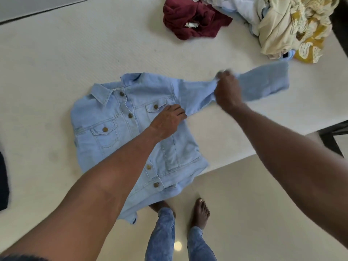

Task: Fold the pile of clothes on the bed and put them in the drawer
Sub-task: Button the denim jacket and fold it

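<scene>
Taking the denim jacket (120,117) as the landmark, far to its left a strip of some dark fabric (3,181) pokes in at the frame's edge, too little of it showing to say what it is. The jacket itself lies front up on the white bed (56,72), collar pointing away and to the left, brass buttons done up along the placket, its hem hanging over the near edge of the bed above the pale floor (244,213). The jacket's left side looks tucked in, with no sleeve showing there. On the jacket's right chest, just below the pocket flap, the left hand (166,120) lies flat with its fingers straight, pressing the cloth down near the armhole. Below the jacket's hem stand two legs in blue mottled jeans (163,234), with bare feet on the floor. To the right of the jacket's body, its right sleeve (263,81) stretches out across the bed, and the right hand (227,90) has its fingers curled round the sleeve about midway, bunching the denim and lifting it slightly; the hand is a little blurred. Beyond the jacket, up and to the right, a maroon garment (192,19) lies crumpled, and right of that sits the pile of clothes (278,25), a heap of white, cream, pale blue and mustard-patterned cloth.
</scene>
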A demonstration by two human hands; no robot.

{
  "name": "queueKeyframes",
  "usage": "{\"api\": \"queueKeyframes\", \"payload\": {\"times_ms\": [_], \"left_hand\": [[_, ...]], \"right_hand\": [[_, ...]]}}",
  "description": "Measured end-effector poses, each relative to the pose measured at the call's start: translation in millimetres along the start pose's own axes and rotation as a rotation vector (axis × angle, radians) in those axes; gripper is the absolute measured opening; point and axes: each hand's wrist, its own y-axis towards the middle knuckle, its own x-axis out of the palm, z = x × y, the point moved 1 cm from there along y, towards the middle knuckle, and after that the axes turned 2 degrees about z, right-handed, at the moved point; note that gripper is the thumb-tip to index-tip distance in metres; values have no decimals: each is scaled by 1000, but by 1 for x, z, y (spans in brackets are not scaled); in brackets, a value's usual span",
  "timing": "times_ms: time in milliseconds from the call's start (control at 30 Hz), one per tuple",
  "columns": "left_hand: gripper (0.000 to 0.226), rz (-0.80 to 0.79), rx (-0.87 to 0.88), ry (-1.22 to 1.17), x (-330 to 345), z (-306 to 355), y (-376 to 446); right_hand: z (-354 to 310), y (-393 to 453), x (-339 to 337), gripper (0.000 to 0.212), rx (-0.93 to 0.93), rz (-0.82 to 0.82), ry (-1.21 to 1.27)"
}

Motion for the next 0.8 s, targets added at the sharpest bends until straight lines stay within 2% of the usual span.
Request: {"api": "queueKeyframes", "payload": {"times_ms": [33, 100, 167, 200, 233, 300, 333, 400, 467, 533, 633, 700, 767, 800], "left_hand": [[44, -63, 47, -22, -1, 4, 9], [52, -301, 53, -22, 1, 9, 28], [53, -596, 22, 92, 0, 13, 40], [49, -670, 38, 190, -3, 15, 45], [44, -709, 64, 286, -6, 16, 49], [36, -722, 67, 403, -14, 15, 53], [34, -709, 53, 428, -18, 13, 52], [32, -666, 49, 456, -26, 8, 46], [30, -601, 99, 439, -32, 4, 37], [34, -570, 145, 403, -39, 5, 29], [47, -573, 64, 297, -42, 9, 14], [49, -552, -86, 243, -47, 10, 9], [44, -496, -188, 172, -48, 8, 6], [42, -464, -173, 157, -44, 8, 4]], "right_hand": [[-2, -21, 13, 26, -36, -113, 66], [-4, -71, 43, 19, 73, -299, 150], [-6, -125, 69, 36, 291, -498, 232], [-7, -146, 78, 40, 381, -555, 313], [-8, -162, 84, 36, 448, -574, 390], [-6, -180, 88, 17, 492, -554, 437], [-6, -185, 86, 18, 468, -509, 413], [-6, -195, 76, 25, 328, -340, 403], [-6, -208, 64, 24, 155, -298, 417], [-5, -226, 59, 18, 48, -462, 387], [-12, -244, 61, 31, 77, -748, 435], [-21, -247, 65, 26, 93, -846, 372], [-27, -247, 68, 7, 70, -903, 273], [-28, -251, 69, 14, 114, -905, 301]]}}
